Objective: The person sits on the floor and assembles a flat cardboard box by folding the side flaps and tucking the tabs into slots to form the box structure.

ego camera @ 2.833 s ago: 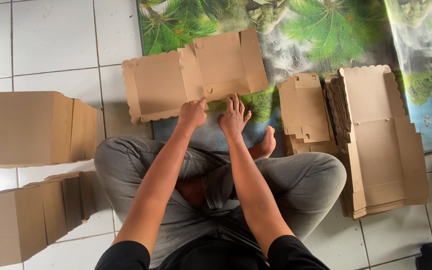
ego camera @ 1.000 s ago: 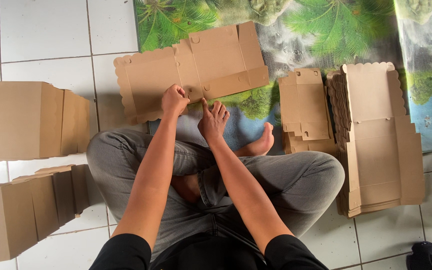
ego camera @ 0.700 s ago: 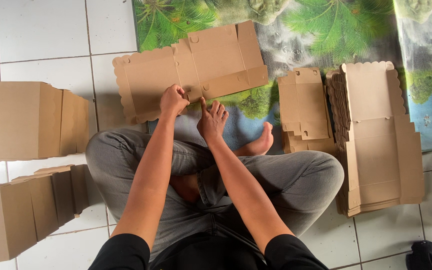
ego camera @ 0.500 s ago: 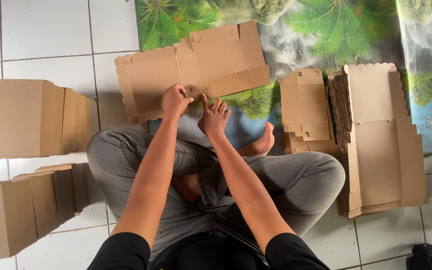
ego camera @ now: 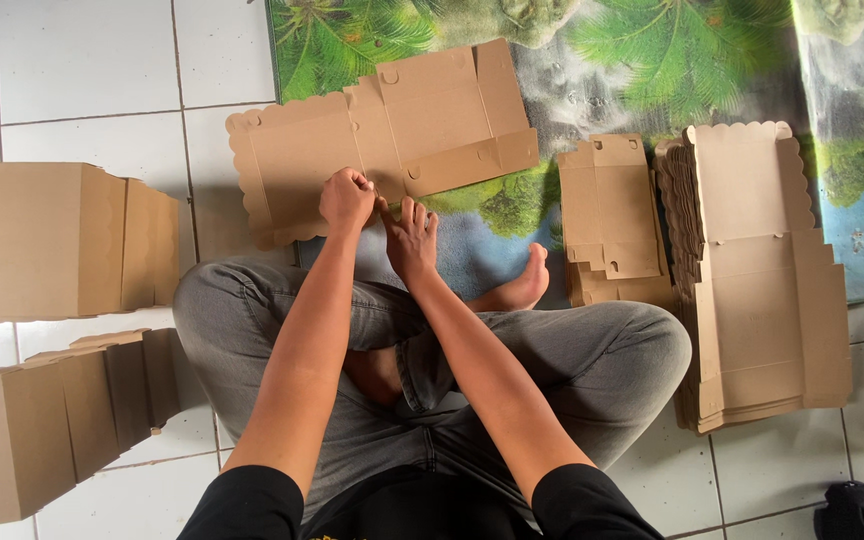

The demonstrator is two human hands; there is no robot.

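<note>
We see a flat, unfolded box blank (ego camera: 392, 140) of plain brown corrugated cardboard, matt and stiff, with scalloped edges on its left panel, small round notches and creased flaps; it lies partly on the white tiled floor (ego camera: 82, 70) and partly over the left edge of a glossy mat (ego camera: 652, 50) printed with green palm leaves; its near edge is just ahead of the person's crossed legs in grey jeans (ego camera: 592, 350). Our left hand (ego camera: 347, 198) is curled into a loose fist, fingers pinched on the near edge of the blank where two panels meet; our right hand (ego camera: 412, 238) is just beside it, fingers spread and half open, fingertips pressing on the same edge, though we cannot tell whether it grips anything. To the right, on the mat's near edge, lies a small stack of folded cardboard pieces (ego camera: 612, 220); beside it a taller pile of flat blanks (ego camera: 762, 270) with the same wavy edges reaches onto the tiles. Along the left side of the floor stand assembled cardboard boxes (ego camera: 52, 240), square-cornered and smooth-sided; more boxes (ego camera: 42, 425) stand nearer.
</note>
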